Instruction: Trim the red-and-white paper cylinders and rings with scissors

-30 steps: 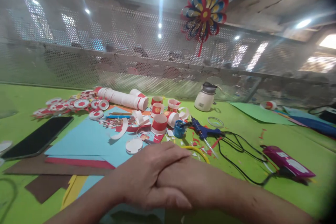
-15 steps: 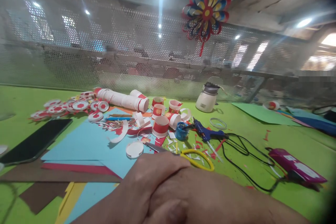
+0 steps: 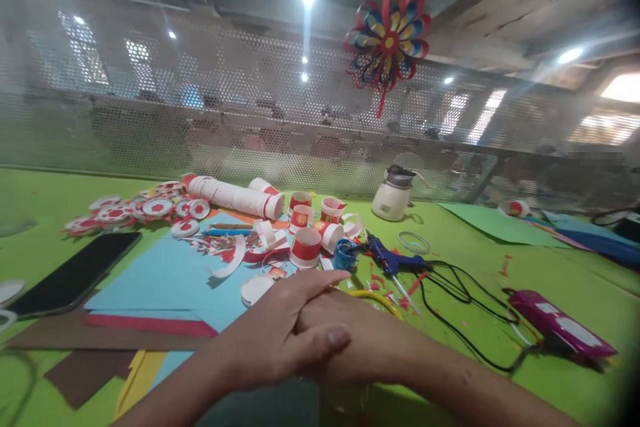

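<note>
The left hand [image 3: 277,340] is laid over the right hand [image 3: 360,340], both grips empty, just before the yellow scissors [image 3: 373,297] on the green surface [image 3: 500,293]. A clean reach would be kept clear of the glue gun [image 3: 387,257] cord. The scissor blades are hidden behind the hands.
</note>
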Demonstrator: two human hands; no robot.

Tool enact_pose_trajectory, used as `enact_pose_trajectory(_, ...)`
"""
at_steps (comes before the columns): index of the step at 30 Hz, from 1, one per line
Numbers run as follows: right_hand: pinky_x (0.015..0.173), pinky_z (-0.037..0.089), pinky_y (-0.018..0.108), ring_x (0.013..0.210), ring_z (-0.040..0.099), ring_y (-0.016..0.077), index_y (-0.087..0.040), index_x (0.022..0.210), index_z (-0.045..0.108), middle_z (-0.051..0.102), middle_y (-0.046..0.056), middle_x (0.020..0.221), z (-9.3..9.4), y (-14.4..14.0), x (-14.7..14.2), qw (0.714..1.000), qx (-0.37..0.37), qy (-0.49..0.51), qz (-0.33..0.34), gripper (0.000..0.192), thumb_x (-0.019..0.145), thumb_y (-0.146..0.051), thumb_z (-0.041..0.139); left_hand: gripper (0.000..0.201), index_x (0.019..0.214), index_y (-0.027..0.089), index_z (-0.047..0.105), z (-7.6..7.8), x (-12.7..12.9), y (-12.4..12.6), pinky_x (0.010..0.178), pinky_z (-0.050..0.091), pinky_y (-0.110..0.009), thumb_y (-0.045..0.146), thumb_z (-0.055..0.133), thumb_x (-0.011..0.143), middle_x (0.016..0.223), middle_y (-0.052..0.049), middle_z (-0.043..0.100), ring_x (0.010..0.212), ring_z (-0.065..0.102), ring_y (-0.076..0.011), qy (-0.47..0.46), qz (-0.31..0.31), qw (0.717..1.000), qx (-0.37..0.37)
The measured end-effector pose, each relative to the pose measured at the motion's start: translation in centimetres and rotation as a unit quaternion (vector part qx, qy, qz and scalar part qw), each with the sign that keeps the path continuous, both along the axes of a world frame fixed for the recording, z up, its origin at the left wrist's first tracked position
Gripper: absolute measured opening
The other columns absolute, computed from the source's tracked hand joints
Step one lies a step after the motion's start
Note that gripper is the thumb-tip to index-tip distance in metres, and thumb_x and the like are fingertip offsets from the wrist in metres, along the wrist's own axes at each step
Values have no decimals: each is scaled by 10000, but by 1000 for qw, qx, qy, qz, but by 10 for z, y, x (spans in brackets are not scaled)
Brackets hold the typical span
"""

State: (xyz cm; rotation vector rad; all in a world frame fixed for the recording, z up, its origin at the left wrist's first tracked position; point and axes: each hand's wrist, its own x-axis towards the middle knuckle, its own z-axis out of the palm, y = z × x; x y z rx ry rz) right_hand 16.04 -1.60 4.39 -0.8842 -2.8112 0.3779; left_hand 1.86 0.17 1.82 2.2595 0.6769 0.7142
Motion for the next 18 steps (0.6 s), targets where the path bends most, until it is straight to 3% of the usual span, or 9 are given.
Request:
enact_pose_trajectory(4,586,411,176,646,540,105,-160,844,639,654,2,823,-6,-3,8,996,-74,46,29,126,739,-145,569,659,1332,305,402,-3,-3,2,931,415,-433,535,564,736,1286,-63,533,1122,516,-272,8,-68,993,-95)
enact_pose_trajectory(7,574,399,176,598,491,90,-162,688,572,590,-18,726,-11,-6,8,993,-57,102,16,95,677,-83,520,641,1276,255,461,-3,0,0,893,437,-415,565,558,723,1221,-84,570,1064,544,-261,-12,-52,991,-124)
enact_pose_trajectory(13,507,344,187,526,377,83,-189,493,341,420,-61,545,-15,-7,2,992,-29,122,3,184,531,-43,446,518,1087,183,563,-4,1,-4,765,477,-368,551,551,723,942,-70,652,855,585,-230,3,-4,998,-58)
enact_pose_trajectory(15,518,352,199,522,379,87,-186,482,370,446,-57,539,-14,-4,3,994,-20,109,8,174,546,-47,454,513,1109,185,550,-7,2,-3,769,475,-372,532,557,731,951,-73,650,866,583,-233,0,9,999,-42)
enact_pose_trajectory(18,554,386,194,567,459,90,-168,556,530,577,-29,638,-14,5,8,996,-24,82,11,141,639,-58,504,563,1220,219,486,-9,4,1,832,459,-393,496,581,739,1105,-89,611,970,565,-243,-12,8,999,-29)
